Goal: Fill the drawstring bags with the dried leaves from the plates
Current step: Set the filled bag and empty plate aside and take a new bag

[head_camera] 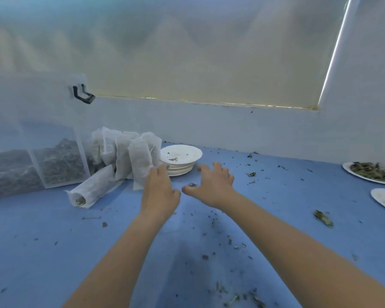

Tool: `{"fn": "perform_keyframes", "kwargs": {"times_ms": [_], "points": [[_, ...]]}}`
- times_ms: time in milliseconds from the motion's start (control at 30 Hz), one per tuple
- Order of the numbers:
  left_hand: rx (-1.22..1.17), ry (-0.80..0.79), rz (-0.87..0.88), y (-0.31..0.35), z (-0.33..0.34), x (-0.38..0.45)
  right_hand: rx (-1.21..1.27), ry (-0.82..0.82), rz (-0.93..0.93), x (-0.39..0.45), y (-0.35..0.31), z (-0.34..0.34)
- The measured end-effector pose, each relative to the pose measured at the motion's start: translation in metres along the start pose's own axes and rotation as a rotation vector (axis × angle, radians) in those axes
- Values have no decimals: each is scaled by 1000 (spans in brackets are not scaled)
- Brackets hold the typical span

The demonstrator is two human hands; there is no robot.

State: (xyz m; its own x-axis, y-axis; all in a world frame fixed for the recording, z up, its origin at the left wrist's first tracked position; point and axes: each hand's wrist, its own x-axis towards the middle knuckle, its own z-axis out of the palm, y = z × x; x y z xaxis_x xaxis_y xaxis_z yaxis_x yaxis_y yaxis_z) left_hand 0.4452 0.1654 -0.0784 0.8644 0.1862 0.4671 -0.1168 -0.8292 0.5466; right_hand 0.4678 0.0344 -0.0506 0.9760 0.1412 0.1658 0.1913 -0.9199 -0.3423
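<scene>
Your left hand (159, 190) and right hand (211, 184) reach forward, fingers spread, holding nothing; filled drawstring bags (129, 156) lean beside stacked plates (180, 161) (nearly bare); the bags look light, soft, easily crushed; grasp near the neck.

table top (53, 241): smooth, matt blue sheet, strewn with dry crumbs
drawstring bags (140, 161): thin white fabric, soft, slightly see-through, frayed at the edges
stacked plates (187, 151): white, matt, look like paper
dried leaves (373, 171): brittle, crinkled, dull green-brown
storage box (31, 130): clear, frosted-looking plastic with a black clip
wall (231, 127): white, smooth, matt
</scene>
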Motion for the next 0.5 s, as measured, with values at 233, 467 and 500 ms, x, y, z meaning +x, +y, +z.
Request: {"fn": "perform_keyframes", "kwargs": {"times_ms": [233, 467, 500], "points": [[-162, -173, 57, 91, -5, -99, -20, 49, 52, -122, 41, -45], [-277, -273, 252, 199, 13, -185, -80, 130, 177, -235, 121, -101], [-298, -294, 278, 216, 18, -197, -97, 136, 203, -250, 135, -110]]}}
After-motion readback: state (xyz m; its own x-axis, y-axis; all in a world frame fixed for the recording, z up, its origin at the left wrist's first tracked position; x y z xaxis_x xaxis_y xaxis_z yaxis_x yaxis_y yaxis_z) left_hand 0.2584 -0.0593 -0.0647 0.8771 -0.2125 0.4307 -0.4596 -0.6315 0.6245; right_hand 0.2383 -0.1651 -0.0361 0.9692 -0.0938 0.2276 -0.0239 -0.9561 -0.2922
